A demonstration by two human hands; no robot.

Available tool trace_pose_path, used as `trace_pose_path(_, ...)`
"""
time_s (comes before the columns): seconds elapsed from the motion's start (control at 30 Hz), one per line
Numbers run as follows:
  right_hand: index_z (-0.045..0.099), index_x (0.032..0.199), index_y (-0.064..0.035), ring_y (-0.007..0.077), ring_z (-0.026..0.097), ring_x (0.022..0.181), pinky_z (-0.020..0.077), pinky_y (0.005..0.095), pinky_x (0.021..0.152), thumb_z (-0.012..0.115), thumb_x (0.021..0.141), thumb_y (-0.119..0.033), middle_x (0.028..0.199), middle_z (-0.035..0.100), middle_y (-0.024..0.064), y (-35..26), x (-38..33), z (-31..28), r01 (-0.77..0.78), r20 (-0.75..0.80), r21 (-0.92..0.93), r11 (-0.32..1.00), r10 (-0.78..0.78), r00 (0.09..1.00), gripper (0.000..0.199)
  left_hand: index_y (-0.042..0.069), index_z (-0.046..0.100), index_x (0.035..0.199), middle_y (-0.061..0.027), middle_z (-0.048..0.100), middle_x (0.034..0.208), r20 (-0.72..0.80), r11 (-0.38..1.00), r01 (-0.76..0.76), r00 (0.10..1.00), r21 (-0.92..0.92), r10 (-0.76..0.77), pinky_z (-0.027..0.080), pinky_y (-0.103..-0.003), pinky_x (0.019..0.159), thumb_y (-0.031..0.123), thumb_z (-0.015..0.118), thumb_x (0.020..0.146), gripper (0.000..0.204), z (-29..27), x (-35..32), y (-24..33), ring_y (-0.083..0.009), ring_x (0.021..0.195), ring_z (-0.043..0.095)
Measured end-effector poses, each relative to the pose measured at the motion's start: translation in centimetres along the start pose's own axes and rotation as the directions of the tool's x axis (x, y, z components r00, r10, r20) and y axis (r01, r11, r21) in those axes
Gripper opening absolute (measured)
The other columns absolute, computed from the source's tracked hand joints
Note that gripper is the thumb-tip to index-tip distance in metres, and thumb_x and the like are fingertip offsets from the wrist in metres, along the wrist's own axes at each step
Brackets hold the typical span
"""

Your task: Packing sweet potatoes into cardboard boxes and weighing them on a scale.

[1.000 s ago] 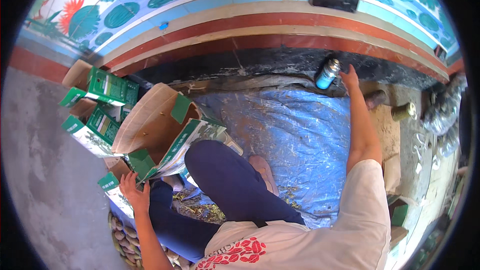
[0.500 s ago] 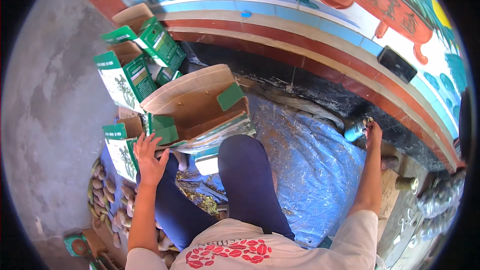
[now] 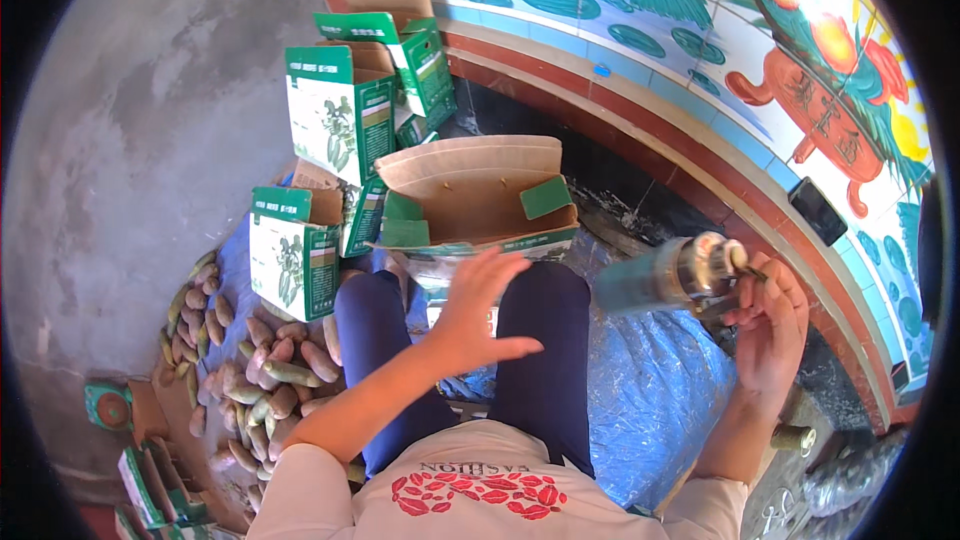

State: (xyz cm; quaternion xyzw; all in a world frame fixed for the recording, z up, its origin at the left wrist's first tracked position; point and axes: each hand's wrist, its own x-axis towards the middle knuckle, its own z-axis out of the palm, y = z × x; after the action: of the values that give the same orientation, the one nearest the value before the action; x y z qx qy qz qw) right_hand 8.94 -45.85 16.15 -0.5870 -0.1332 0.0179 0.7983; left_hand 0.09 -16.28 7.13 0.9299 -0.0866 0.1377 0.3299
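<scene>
In my right hand (image 3: 770, 305) is a blue-grey bottle (image 3: 645, 280) with a shiny metallic top end. It is tilted on its side over the blue sheet, its base toward my legs, and motion blurs it. My right fingers close around the part at its top. My left hand (image 3: 480, 305) is above my knees with fingers stretched and thumb apart, holding nothing. Just beyond it stands an open cardboard box (image 3: 470, 205) with brown and green flaps raised; the inside shows brown cardboard.
More green-and-white boxes (image 3: 325, 130) stand at the left and behind. Many brownish tubers (image 3: 265, 380) lie heaped on the floor at my left. A blue plastic sheet (image 3: 650, 400) spreads under me. A dark phone-like slab (image 3: 818, 210) leans on the wall ledge at right.
My right hand has lifted the bottle from beside the wall and brought it toward me. My left hand has left the box's left edge and moved right, above my knees. The view has shifted.
</scene>
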Motion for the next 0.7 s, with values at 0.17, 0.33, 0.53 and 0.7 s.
trace_pose_path(0.17,0.054,0.072,-0.0017,0.0114,0.051,0.067,0.042,0.0236,0.061,0.052,0.086,-0.014,0.078,0.051,0.0055,-0.1,-1.2,9.1,-0.007,0.488,0.094,0.996,-0.04,0.872,0.019,0.007,0.036,0.131,-0.0157,0.038,0.134,-0.09,0.985,-0.026,0.996,-0.17,0.011,0.021,-0.049,0.106,0.041,0.08,0.057,0.093,0.3,-1.8,2.4,-0.0355,0.128,0.031)
trace_pose_path(0.33,0.055,0.075,-0.0009,0.0133,0.049,0.07,0.0386,0.026,0.061,0.056,0.085,-0.009,0.077,0.051,0.0061,1.4,-2.9,13.8,-0.082,0.691,0.041,0.996,0.031,0.722,0.013,0.006,0.043,0.123,-0.0122,0.054,0.118,-0.177,0.95,0.119,0.968,-0.288,-0.176,0.012,-0.051,0.109,0.032,0.083,0.054,0.084,-1.6,-5.1,1.0,-0.0282,0.113,0.05)
trace_pose_path(0.53,0.048,0.115,-0.0035,0.021,0.058,0.093,0.0453,0.0316,0.081,0.081,0.059,-0.02,0.102,0.056,0.0094,2.6,-3.4,16.8,0.635,0.689,-0.372,0.678,-0.257,0.678,0.067,0.004,0.048,0.117,-0.0116,0.06,0.106,-0.28,0.872,0.165,0.905,-0.461,-0.319,0.015,-0.051,0.108,0.032,0.082,0.054,0.077,-1.7,-8.2,0.1,-0.0278,0.106,0.055)
trace_pose_path(0.7,0.048,0.112,-0.0049,0.0298,0.058,0.091,0.0475,0.0377,0.079,0.086,0.052,-0.028,0.101,0.058,0.013,3.6,-4.9,18.4,0.666,0.692,-0.412,0.622,-0.262,0.673,0.074,0.0,0.049,0.114,-0.0155,0.059,0.102,-0.346,0.975,0.155,0.916,-0.156,-0.201,0.02,-0.052,0.105,0.032,0.082,0.051,0.078,-2.2,-8.9,0.2,-0.031,0.101,0.056)
